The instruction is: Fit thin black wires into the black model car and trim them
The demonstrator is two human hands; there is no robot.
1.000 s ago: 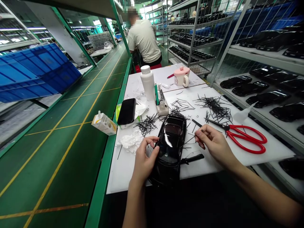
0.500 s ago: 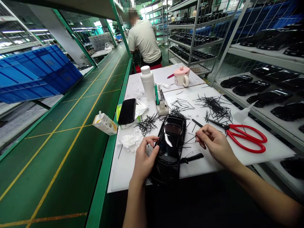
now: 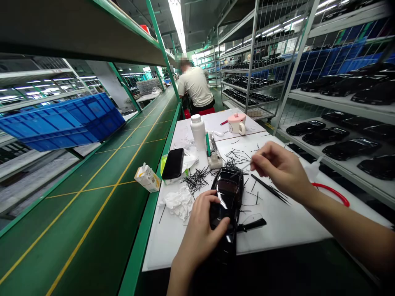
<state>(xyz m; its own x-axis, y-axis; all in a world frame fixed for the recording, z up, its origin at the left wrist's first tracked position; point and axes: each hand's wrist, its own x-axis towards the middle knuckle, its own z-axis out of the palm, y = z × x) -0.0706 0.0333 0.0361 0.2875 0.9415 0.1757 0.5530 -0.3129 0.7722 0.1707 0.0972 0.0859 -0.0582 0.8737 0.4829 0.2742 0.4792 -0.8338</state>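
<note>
A glossy black model car (image 3: 227,205) lies at the table's near edge. My left hand (image 3: 205,230) grips it over the roof, with the fingers on the far side and the thumb nearer. My right hand (image 3: 276,168) is raised above the table to the right of the car. Its thumb and fingers pinch a thin, greyish tool (image 3: 247,166) whose tip points toward the car's far end; its exact kind is not clear. A small black part (image 3: 254,224) with a clear piece lies right of the car. Red-handled scissors (image 3: 335,193) are mostly hidden behind my right forearm.
Loose black strips (image 3: 197,179) lie scattered around a small glass bottle (image 3: 215,161). Left of them are a phone (image 3: 173,163), crumpled tissue (image 3: 179,202) and a drink carton (image 3: 147,177). A white bottle (image 3: 198,132) and lidded mug (image 3: 237,123) stand farther back. Racks of model cars (image 3: 348,142) line the right.
My right hand has risen and moved over the scissors and black strips with the thin tool. My left hand has shifted further over the car. The view has tilted up.
</note>
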